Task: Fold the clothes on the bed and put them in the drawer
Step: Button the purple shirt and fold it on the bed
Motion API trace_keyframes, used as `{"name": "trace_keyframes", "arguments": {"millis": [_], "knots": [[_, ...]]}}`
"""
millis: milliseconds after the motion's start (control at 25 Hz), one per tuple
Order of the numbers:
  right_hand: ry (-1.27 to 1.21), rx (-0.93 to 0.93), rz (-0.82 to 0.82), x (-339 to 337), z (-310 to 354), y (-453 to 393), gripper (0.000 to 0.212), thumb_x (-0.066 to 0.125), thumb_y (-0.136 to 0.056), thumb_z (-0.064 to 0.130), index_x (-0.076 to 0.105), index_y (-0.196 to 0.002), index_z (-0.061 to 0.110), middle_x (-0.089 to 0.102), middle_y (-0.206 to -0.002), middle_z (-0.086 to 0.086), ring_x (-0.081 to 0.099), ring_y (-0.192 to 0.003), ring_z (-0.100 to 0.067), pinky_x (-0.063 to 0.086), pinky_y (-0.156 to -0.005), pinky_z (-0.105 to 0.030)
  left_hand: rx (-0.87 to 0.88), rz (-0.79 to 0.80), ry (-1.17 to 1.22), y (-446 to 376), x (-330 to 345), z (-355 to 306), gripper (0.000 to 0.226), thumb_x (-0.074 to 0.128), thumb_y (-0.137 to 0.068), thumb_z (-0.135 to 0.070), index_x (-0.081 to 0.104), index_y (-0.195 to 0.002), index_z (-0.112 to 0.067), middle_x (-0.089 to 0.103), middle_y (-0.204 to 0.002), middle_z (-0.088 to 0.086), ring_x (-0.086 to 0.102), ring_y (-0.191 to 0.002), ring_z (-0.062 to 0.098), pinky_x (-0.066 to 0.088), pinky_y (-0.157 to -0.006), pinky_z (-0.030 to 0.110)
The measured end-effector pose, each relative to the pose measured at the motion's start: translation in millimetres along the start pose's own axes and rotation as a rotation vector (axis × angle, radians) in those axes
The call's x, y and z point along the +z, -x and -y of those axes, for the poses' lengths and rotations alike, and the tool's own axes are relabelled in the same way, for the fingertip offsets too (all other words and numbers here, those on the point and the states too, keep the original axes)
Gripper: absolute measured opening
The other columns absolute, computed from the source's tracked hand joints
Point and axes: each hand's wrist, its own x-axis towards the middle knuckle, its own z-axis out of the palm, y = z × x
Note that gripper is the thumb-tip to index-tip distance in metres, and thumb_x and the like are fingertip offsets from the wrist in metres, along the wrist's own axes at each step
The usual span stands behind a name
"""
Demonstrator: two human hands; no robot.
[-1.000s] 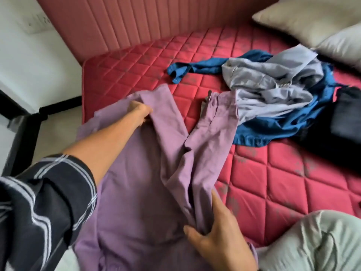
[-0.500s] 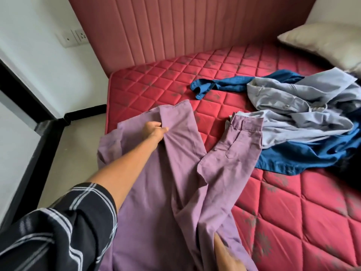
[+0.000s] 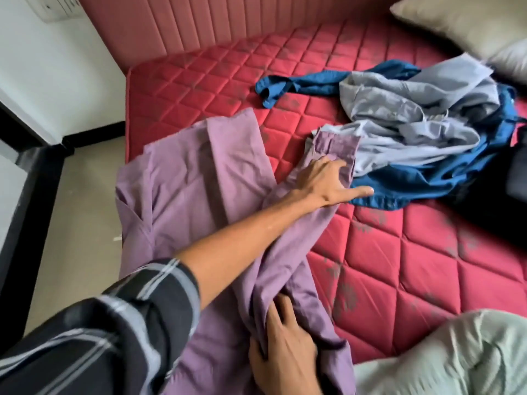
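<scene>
**Squaring up the purple trousers**

Red quilted mattress (image 3: 399, 280) runs from the padded headboard down to me, with pillows (image 3: 456, 21) at the far corner and a pale green bundle (image 3: 456, 352) by my knee. Purple trousers (image 3: 185, 181) lie spread across the near left corner, one leg hanging over the edge. My left hand (image 3: 322, 181) reaches across to the waistband end, fingers spread flat and pressing, nothing pinched. My right hand (image 3: 282, 352) has its fingers curled into a bunched fold near me, gripping the cloth.

Just beside my left hand sits the heap still to fold: a grey shirt (image 3: 413, 109) over a blue garment (image 3: 427, 178), something dark (image 3: 513, 178) beyond. My thumb touches the blue hem. If I drag the waistband toward me, I reckon I could catch that hem and pull the heap along. The overhanging leg may slide off to the floor if I let go of the fold. The bunched middle would likely crease if I fold before smoothing.

No drawer is in view, so nothing is put away that I can see.
</scene>
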Motion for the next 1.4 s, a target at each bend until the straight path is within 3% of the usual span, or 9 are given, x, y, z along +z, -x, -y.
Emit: {"name": "trace_keyframes", "arguments": {"millis": [120, 280, 440, 560, 640, 840, 1120, 1240, 1400], "knots": [[0.019, -0.062, -0.027, 7, 7, 0, 0.085, 0.079, -0.062, 0.040, 0.054, -0.141, 0.019, 0.058, -0.134, -0.011, 0.071, -0.096, -0.024, 0.058, -0.067, -0.025, -0.085, 0.128, -0.170, -4, 19, -15, 0.053, 0.070, -0.087, -0.048, 0.062, -0.125, -0.012, 0.063, -0.128, 0.017, 0.061, -0.117, 0.037, 0.050, -0.093, 0.042], [0.091, 0.009, 0.241, 8, 15, 24, 0.096, 0.075, -0.065, 0.061, 0.055, -0.144, 0.009, 0.051, -0.150, -0.018, 0.050, -0.109, -0.037, 0.059, -0.082, -0.043, -0.240, -0.222, 0.008, -3, -49, 17, 0.024, 0.057, -0.089, -0.021, 0.076, -0.093, -0.008, 0.076, -0.096, 0.014, 0.071, -0.092, 0.033, 0.049, -0.074, 0.036], [0.020, -0.109, 0.457, -7, 25, 42, 0.100, 0.016, -0.082, 0.070, 0.020, -0.161, 0.009, 0.000, -0.171, -0.015, 0.017, -0.152, -0.039, 0.024, -0.121, -0.055, -0.346, -0.583, 0.419, 45, -165, 66, 0.024, 0.061, -0.095, -0.016, 0.075, -0.107, -0.001, 0.074, -0.102, 0.009, 0.066, -0.093, 0.021, 0.048, -0.081, 0.028], [-0.291, -0.199, 0.415, -67, 37, 29, 0.061, 0.051, -0.092, 0.069, 0.067, -0.116, 0.015, 0.066, -0.122, -0.013, 0.061, -0.113, -0.021, 0.047, -0.104, -0.042, -0.276, -0.725, 0.713, 123, -228, 78, 0.015, 0.061, -0.091, -0.023, 0.071, -0.099, -0.013, 0.068, -0.093, 0.001, 0.058, -0.090, 0.011, 0.048, -0.088, 0.026], [-0.691, -0.108, 0.253, -120, 61, -2, 0.067, 0.074, -0.075, 0.072, 0.068, -0.117, 0.021, 0.068, -0.103, 0.004, 0.064, -0.091, -0.009, 0.053, -0.093, -0.035, -0.169, -0.660, 0.869, 165, -251, 66, 0.013, 0.066, -0.089, -0.029, 0.071, -0.096, -0.019, 0.069, -0.099, 0.005, 0.060, -0.098, 0.015, 0.048, -0.099, 0.034], [-1.399, -0.074, 0.676, -215, 142, -67, 0.095, 0.051, -0.078, 0.086, 0.060, -0.132, 0.008, 0.062, -0.126, -0.016, 0.065, -0.119, -0.036, 0.043, -0.107, -0.061, 0.141, -0.439, 0.566, 224, -262, -14, 0.011, 0.056, -0.103, -0.013, 0.065, -0.108, -0.012, 0.071, -0.101, -0.002, 0.065, -0.094, 0.001, 0.050, -0.089, 0.023], [-1.146, 0.022, 0.096, -245, 144, -91, 0.016, 0.078, -0.088, 0.021, 0.065, -0.097, 0.017, 0.064, -0.078, -0.005, 0.061, -0.066, -0.017, 0.052, -0.055, -0.025, 0.179, -0.744, 0.029, 281, -253, -40, 0.032, 0.073, -0.095, -0.037, 0.066, -0.117, -0.014, 0.069, -0.097, -0.004, 0.062, -0.084, 0.005, 0.054, -0.080, 0.032], [-1.207, -0.035, -0.055, -266, 130, -69, 0.028, 0.076, -0.083, 0.006, 0.069, -0.110, 0.007, 0.069, -0.085, -0.011, 0.067, -0.072, -0.022, 0.060, -0.070, -0.041, -0.179, -0.606, -0.148, 314, -175, -21, 0.083, 0.079, -0.078, -0.056, 0.045, -0.144, -0.018, 0.058, -0.131, 0.011, 0.059, -0.116, 0.025, 0.051, -0.097, 0.041], [-1.227, -0.073, -0.216, -311, 65, -44, 0.018, 0.074, -0.084, 0.012, 0.069, -0.100, 0.015, 0.069, -0.083, -0.004, 0.068, -0.070, -0.016, 0.059, -0.062, -0.034, -0.519, -0.359, -0.061, 353, -69, -23, 0.078, 0.073, -0.079, -0.041, 0.043, -0.144, -0.009, 0.059, -0.124, 0.018, 0.058, -0.116, 0.041, 0.054, -0.090, 0.051]]}}
